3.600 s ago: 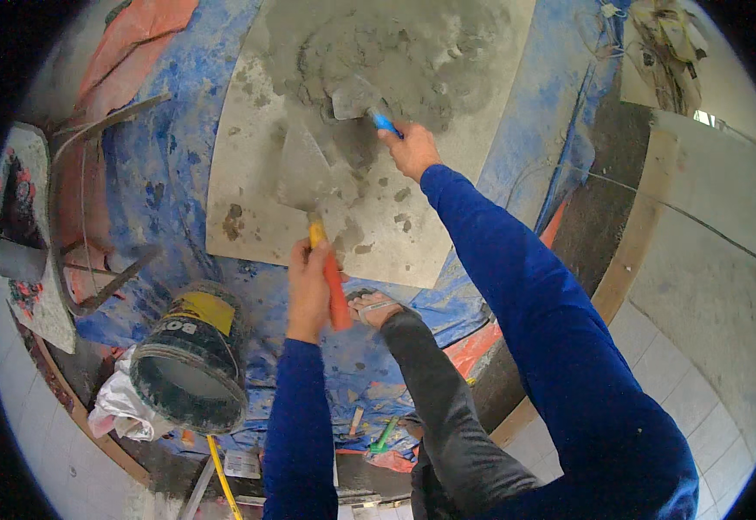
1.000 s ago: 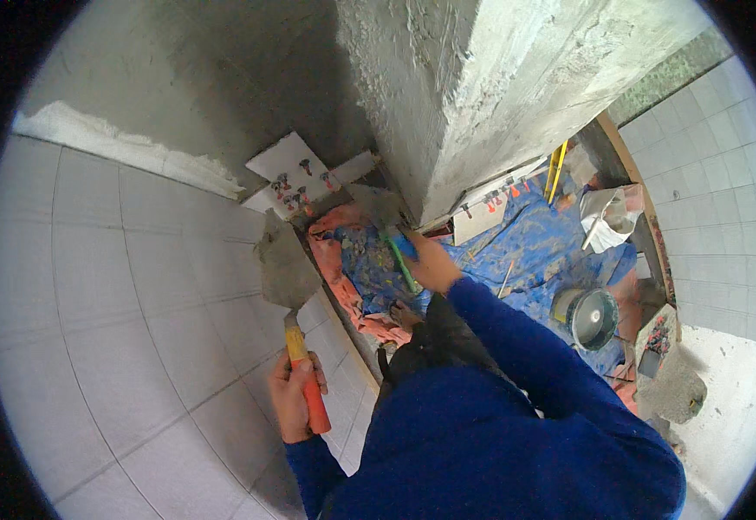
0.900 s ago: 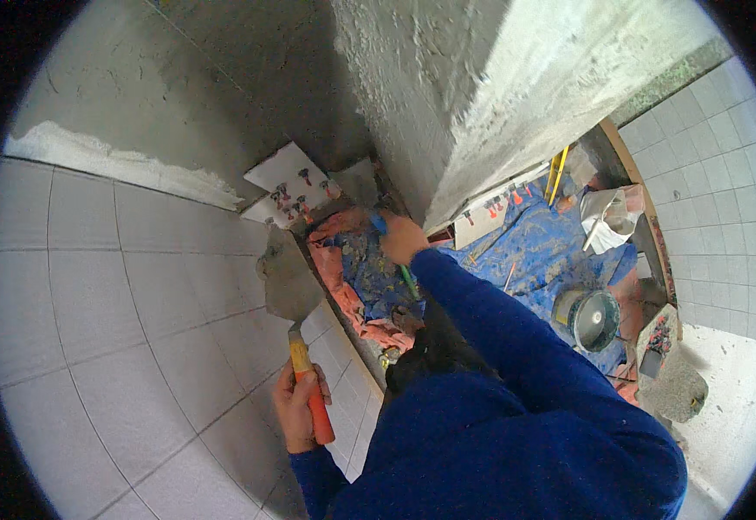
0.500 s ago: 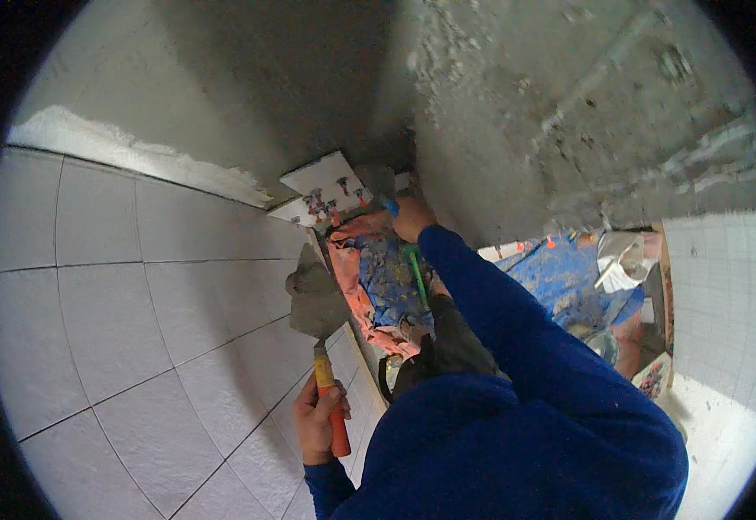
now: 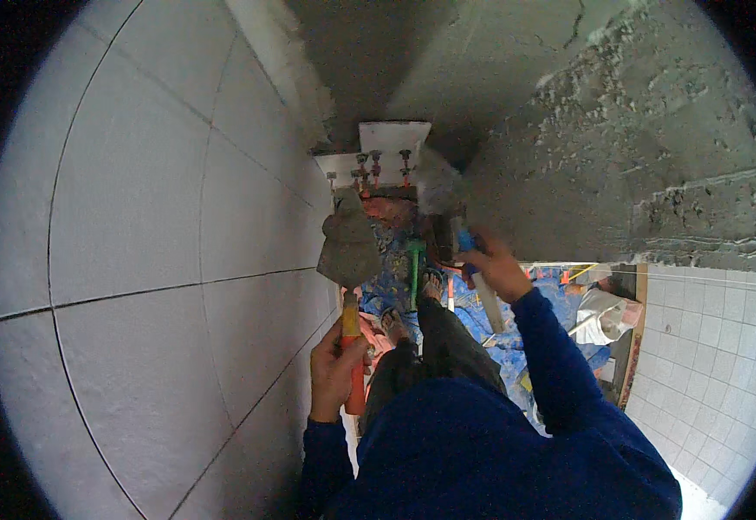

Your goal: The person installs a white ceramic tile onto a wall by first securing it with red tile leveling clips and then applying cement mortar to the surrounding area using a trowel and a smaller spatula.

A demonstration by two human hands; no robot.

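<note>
My left hand (image 5: 336, 371) is closed around the orange and yellow handle of a trowel (image 5: 348, 251). Grey mortar covers the trowel's blade, which points away from me beside the tiled wall on the left. My right hand (image 5: 501, 267) is closed on a blue-handled tool (image 5: 466, 241) near the bare grey wall. Motion smears that tool, and its exact kind cannot be made out. Ahead of both hands, white tiles (image 5: 395, 136) stand low in the corner, with several small clips (image 5: 375, 159) along their edges.
Large pale tiles (image 5: 135, 208) cover the left wall. Rough grey plaster (image 5: 603, 156) covers the right wall. A stained blue sheet (image 5: 473, 328) lies on the floor around my feet, with a green-handled tool (image 5: 414, 269) upon it. A white sack (image 5: 605, 315) lies at the right.
My right hand has drawn back from the corner and moved right with the blue-handled tool. The left hand still holds the trowel, slightly farther right. My view has turned and come closer to the left wall.
</note>
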